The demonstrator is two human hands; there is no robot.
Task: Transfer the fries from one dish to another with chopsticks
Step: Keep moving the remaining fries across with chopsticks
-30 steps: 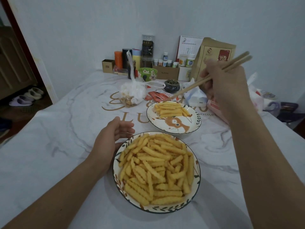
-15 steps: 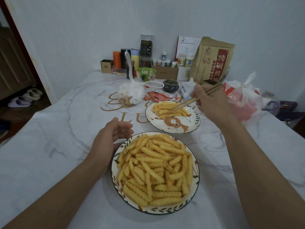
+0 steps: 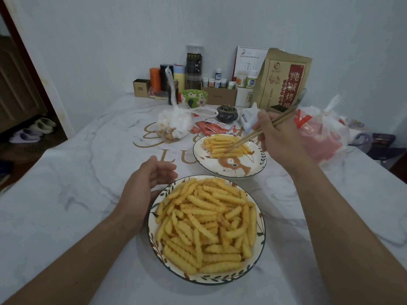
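Since a second ago the right hand (image 3: 278, 137) has come down from above the far plate (image 3: 253, 170), and the chopsticks (image 3: 259, 132) it grips now slope down to the left with their tips on the small pile of fries (image 3: 222, 146) there. Half a second ago the tips were already over that pile; the hand sits much as it did then.

Head view: the right hand pinches the chopsticks between thumb and fingers, its wrist over the far plate's right edge. I cannot tell whether a fry is caught between the tips. The far plate shows a brown deer drawing, and its fries lie on the half away from the person. The near plate (image 3: 154, 219), with a leaf-patterned rim, is heaped with fries (image 3: 207, 223). The left hand (image 3: 145, 186) rests against that plate's upper-left rim, fingers loosely curved and holding nothing.

Both plates stand on a marble-print table (image 3: 66, 194). Beyond them lie a white bag (image 3: 176, 124), red sachets (image 3: 209, 128), a green bowl (image 3: 195, 97) and a dark pot (image 3: 227, 112). A red bag (image 3: 321, 133) lies right of the hand, with a brown pouch (image 3: 284, 78) behind.
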